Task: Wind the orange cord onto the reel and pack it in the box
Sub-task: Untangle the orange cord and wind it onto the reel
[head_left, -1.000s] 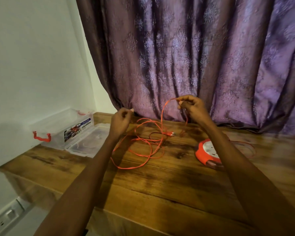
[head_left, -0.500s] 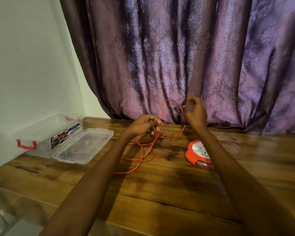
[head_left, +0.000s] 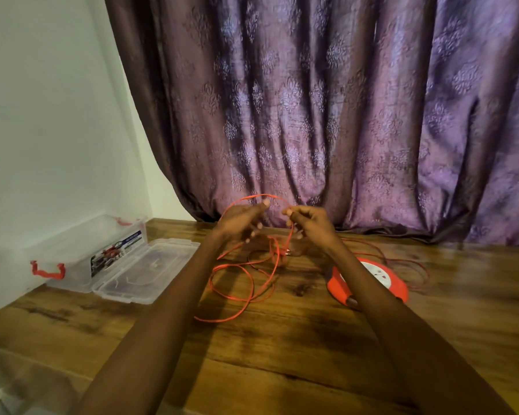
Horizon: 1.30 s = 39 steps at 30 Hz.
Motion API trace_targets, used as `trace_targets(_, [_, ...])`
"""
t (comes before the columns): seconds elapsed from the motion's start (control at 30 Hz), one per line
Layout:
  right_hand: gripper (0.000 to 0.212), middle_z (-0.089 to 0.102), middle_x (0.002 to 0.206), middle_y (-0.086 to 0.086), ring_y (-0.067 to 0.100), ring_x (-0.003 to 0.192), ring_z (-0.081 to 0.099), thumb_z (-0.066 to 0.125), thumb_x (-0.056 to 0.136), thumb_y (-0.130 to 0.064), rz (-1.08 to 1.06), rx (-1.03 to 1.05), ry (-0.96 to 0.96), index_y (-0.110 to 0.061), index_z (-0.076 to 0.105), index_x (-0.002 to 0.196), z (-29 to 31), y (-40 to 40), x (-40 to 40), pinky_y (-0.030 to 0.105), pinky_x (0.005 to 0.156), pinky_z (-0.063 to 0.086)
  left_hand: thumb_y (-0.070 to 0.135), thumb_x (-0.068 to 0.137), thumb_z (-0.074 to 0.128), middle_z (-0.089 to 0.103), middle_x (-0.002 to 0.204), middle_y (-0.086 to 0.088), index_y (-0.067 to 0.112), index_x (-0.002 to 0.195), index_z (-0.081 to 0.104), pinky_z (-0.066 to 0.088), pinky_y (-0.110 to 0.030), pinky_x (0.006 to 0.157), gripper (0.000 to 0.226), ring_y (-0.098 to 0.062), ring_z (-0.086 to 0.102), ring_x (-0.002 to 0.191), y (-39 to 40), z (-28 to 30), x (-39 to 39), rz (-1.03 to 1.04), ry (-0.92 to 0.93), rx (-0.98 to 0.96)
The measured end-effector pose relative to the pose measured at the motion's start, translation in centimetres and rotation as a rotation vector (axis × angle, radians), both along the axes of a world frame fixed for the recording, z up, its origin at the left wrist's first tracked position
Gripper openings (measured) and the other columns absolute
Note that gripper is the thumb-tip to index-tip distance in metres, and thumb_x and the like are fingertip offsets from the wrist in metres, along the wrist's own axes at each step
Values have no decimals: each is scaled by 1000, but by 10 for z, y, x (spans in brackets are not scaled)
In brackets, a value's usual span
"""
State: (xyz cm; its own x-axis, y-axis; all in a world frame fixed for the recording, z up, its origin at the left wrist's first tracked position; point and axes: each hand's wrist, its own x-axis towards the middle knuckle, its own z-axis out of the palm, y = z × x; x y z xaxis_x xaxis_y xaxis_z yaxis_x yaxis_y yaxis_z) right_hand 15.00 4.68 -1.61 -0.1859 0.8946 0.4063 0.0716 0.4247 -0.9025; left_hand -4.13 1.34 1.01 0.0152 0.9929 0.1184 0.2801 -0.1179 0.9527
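- The table (head_left: 282, 348) is dark, glossy wood planks with streaked grain, and fills the near half of the view; both bare forearms reach across it from the near edge.
- At the far left the table meets a pale wall (head_left: 42, 115), and a sliver of floor shows past the near left corner.
- Loose loops of the cord (head_left: 240, 283) lie on the wood between the arms, and more strands trail to the right behind the reel (head_left: 381, 280).
- The reel lies flat on the table, partly hidden by the right forearm, orange rim around a white face.
- The lid (head_left: 144, 274) lies flat on the table at left, just beside the clear box (head_left: 87, 253), which stands open against the wall with a red latch at each end.
- The left hand (head_left: 240, 224) is held above the table, its fingers loosely bent and spread; the cord arcs over it, but whether thumb and forefinger pinch it I cannot tell.
- The right hand (head_left: 309, 224) is level with it and near it, fingers curled, pinching the cord at the fingertips; from there 1 strand drops to the loops.
- Behind the table a purple patterned curtain (head_left: 342, 115) hangs in folds down to the wood.
- Against 0.5 s ago: the hands are now side by side at 1 height with an arc of cord raised between them, where the left hand was lower, by the loops.
- The view has shifted so the box sits nearer the left edge; box, lid and reel lie as they did.
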Motion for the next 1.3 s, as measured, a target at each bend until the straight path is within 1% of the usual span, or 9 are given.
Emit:
trace_targets(0.17, [26,59,70,11,2,35,49,56,97,-4,-33,-134,167,13,59,116,11,4,1,15,37,45,43,89,67,66,69,-3,6,95,71,42,-17,43,38,-15,57,52,-19,-31,25,-177,580,-59])
trace_targets(0.27, [24,57,69,13,3,36,52,53,96,4,-92,-144,285,0,55,120,14,3,5,17,35,44,5,99,48,63,53,2,7,84,65,38,-18,41,22,-10,53,40,-24,-39,30,-159,403,-75])
trace_targets(0.47, [24,61,72,8,6,40,56,42,95,9,-245,-218,499,-7,61,97,16,21,45,20,41,50,11,104,44,46,40,2,16,76,58,24,-17,31,32,-2,33,27,-26,-27,-23,14,243,69])
trace_targets(0.6, [35,64,74,0,5,43,46,38,95,6,-360,-257,295,-2,66,115,10,37,66,14,37,33,11,100,46,58,55,-8,15,86,62,33,-15,32,22,-3,43,30,-22,-21,-79,259,408,84])
trace_targets(0.7, [34,63,75,8,1,35,41,40,93,9,-350,-215,27,4,67,113,-3,41,62,15,37,31,14,95,50,72,95,-22,1,100,69,56,-39,70,23,-27,71,78,-13,-21,-111,338,798,-44])
trace_targets(0.87, [29,55,61,11,9,40,50,38,93,19,-58,-227,-263,20,58,113,-29,27,25,19,44,38,34,92,54,56,136,-17,9,132,55,47,-42,103,47,-36,56,124,-14,-33,-107,338,1220,-251])
trace_targets(1.0, [27,56,66,9,2,37,51,40,89,22,11,-197,-311,20,60,107,-32,20,1,15,42,40,37,87,62,67,115,-16,17,114,67,52,-37,88,34,-35,65,107,-13,-21,-60,183,1172,224])
trace_targets(1.17, [27,61,73,20,14,44,51,45,88,16,26,-203,-355,-9,57,85,-21,12,-5,20,40,36,26,94,62,73,98,-14,6,97,73,39,-26,70,23,-23,63,87,-11,-12,-14,-3,975,225])
trace_targets(1.3, [19,64,93,18,24,80,58,59,87,6,-65,-99,-535,-10,60,99,-20,10,21,42,77,52,17,97,56,71,90,-19,-1,91,70,36,-27,63,24,-20,59,72,-15,-20,8,-107,934,217])
